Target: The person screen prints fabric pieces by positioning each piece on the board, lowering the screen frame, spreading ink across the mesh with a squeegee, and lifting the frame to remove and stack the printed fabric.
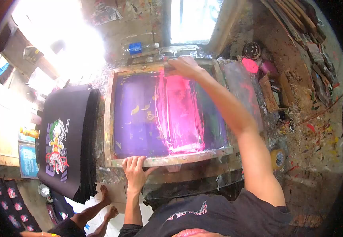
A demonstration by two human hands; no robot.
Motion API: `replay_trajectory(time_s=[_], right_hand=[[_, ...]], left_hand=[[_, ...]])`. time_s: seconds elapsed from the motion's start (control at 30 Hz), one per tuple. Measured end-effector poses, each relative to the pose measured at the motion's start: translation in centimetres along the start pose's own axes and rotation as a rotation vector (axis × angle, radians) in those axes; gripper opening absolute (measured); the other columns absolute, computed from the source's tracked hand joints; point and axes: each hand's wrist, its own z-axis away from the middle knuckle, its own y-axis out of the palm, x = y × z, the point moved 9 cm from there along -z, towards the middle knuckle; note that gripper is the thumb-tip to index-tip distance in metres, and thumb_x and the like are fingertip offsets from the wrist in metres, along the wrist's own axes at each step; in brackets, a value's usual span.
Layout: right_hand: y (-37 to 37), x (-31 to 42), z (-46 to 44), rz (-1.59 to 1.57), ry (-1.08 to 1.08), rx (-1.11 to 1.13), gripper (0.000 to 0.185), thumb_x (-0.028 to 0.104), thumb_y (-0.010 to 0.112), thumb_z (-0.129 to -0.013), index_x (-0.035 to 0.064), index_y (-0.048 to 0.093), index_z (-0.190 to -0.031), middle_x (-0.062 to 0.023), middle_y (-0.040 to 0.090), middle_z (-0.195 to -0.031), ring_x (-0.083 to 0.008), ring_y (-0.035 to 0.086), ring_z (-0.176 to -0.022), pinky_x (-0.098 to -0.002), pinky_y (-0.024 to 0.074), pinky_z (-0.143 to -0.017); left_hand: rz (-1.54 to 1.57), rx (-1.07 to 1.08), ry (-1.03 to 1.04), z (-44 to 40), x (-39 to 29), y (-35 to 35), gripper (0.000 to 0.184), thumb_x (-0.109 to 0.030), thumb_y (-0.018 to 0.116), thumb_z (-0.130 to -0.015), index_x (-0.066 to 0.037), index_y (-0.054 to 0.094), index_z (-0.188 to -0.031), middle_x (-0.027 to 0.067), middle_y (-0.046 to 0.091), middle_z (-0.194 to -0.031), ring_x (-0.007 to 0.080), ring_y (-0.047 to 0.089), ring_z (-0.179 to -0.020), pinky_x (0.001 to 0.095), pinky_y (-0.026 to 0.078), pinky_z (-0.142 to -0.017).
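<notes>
A wooden-framed printing screen [109, 130] lies flat in front of me, its mesh purple on the left. A wide band of wet pink ink [181, 114] runs down the mesh from the far side to the near side. My right hand [186, 66] is closed round a squeegee [171, 71] at the far end of the pink band; the hand hides part of it. At the near edge of the frame, my left hand [135, 169] grips the wood, fingers over the top and thumb out to the side.
Left of the screen is a thick stack of black printed sheets [68, 130]. A bottle with a blue label [141, 48] lies beyond the frame. At right are a pink ink lump [250, 65], a cardboard box [270, 93] and a tape roll [278, 158]. Another person's legs [96, 209] show lower left.
</notes>
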Motion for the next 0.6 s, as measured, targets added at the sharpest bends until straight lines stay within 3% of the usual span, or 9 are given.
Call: replay_trajectory(time_s=[0.03,0.1,0.2,0.27,0.4,0.43,0.5,0.53,0.6], right_hand=[[0.6,-0.5,-0.4,0.003,-0.002,0.003,0.048,0.054,0.067,-0.093,0.0091,0.066,-0.112,-0.0205,0.075,-0.100,-0.0381,0.073,-0.099,-0.0527,0.0563,-0.079],[1.6,-0.8,-0.4,-0.030,0.036,-0.155,0.038,0.044,0.068,-0.093,0.0075,0.063,-0.103,-0.0193,0.073,-0.087,-0.0415,0.072,-0.084,-0.0557,0.0539,-0.073],[2.8,1.4,3.0,-0.049,0.043,-0.075,0.033,0.038,0.066,-0.094,0.0054,0.061,-0.100,-0.0179,0.073,-0.081,-0.0409,0.072,-0.078,-0.0531,0.0550,-0.068],[2.6,4.5,7.5,-0.037,0.022,-0.108,0.042,0.048,0.060,-0.100,0.0067,0.063,-0.093,-0.0158,0.073,-0.076,-0.0368,0.074,-0.070,-0.0496,0.0574,-0.061],[1.4,13.1,18.5,-0.122,-0.019,-0.103,0.045,0.049,0.054,-0.104,0.0094,0.060,-0.083,-0.0107,0.066,-0.062,-0.0295,0.070,-0.056,-0.0442,0.0549,-0.051],[1.2,14.9,20.8,-0.103,-0.055,-0.135,0.044,0.050,0.058,-0.102,0.0096,0.060,-0.083,-0.0078,0.065,-0.062,-0.0258,0.069,-0.056,-0.0402,0.0545,-0.051],[2.3,16.7,23.9,-0.086,-0.016,-0.051,0.040,0.047,0.067,-0.094,0.0081,0.068,-0.100,-0.0098,0.068,-0.079,-0.0273,0.071,-0.073,-0.0431,0.0563,-0.071],[1.7,17.0,24.7,-0.079,-0.002,-0.061,0.040,0.047,0.067,-0.094,0.0081,0.068,-0.100,-0.0098,0.068,-0.079,-0.0273,0.071,-0.073,-0.0431,0.0563,-0.071],[0.0,17.6,25.3,-0.042,-0.028,-0.061,0.041,0.045,0.070,-0.093,0.0089,0.069,-0.110,-0.0090,0.068,-0.091,-0.0253,0.070,-0.091,-0.0530,0.0469,-0.099]], left_hand=[[-0.020,0.014,-0.024,0.1,0.2,0.4,0.063,-0.053,0.087,-0.067,-0.009,0.066,-0.106,0.0060,0.063,-0.100,0.0270,0.058,-0.102,0.0454,0.036,-0.102],[-0.013,0.004,-0.032,0.1,0.6,0.7,0.063,-0.056,0.085,-0.068,-0.009,0.065,-0.105,0.0060,0.063,-0.100,0.0271,0.058,-0.102,0.0458,0.036,-0.102],[0.009,0.025,-0.036,0.4,0.8,1.0,0.064,-0.059,0.084,-0.068,-0.010,0.066,-0.105,0.0050,0.063,-0.099,0.0265,0.058,-0.102,0.0462,0.035,-0.103],[0.024,0.031,-0.041,0.1,0.5,0.9,0.064,-0.057,0.085,-0.067,-0.010,0.066,-0.106,0.0048,0.064,-0.100,0.0265,0.058,-0.102,0.0460,0.036,-0.103],[0.049,0.049,-0.032,-0.6,0.1,-0.1,0.060,-0.046,0.089,-0.066,-0.009,0.066,-0.107,0.0053,0.064,-0.100,0.0267,0.059,-0.103,0.0453,0.036,-0.102],[0.056,0.071,-0.025,-0.8,-0.2,-0.5,0.058,-0.043,0.090,-0.067,-0.009,0.067,-0.108,0.0058,0.064,-0.099,0.0269,0.059,-0.103,0.0449,0.036,-0.102],[0.063,0.077,-0.020,-1.4,-1.0,-1.4,0.054,-0.039,0.091,-0.067,-0.008,0.068,-0.104,0.0071,0.065,-0.098,0.0273,0.060,-0.101,0.0422,0.039,-0.099],[0.060,0.091,-0.017,-1.7,-1.0,-1.6,0.053,-0.040,0.090,-0.068,-0.007,0.068,-0.102,0.0073,0.065,-0.096,0.0267,0.060,-0.099,0.0416,0.039,-0.096],[0.032,0.098,0.025,-2.4,-1.4,-2.3,0.051,-0.043,0.090,-0.069,-0.005,0.070,-0.098,0.0070,0.066,-0.094,0.0246,0.061,-0.095,0.0397,0.043,-0.089]])
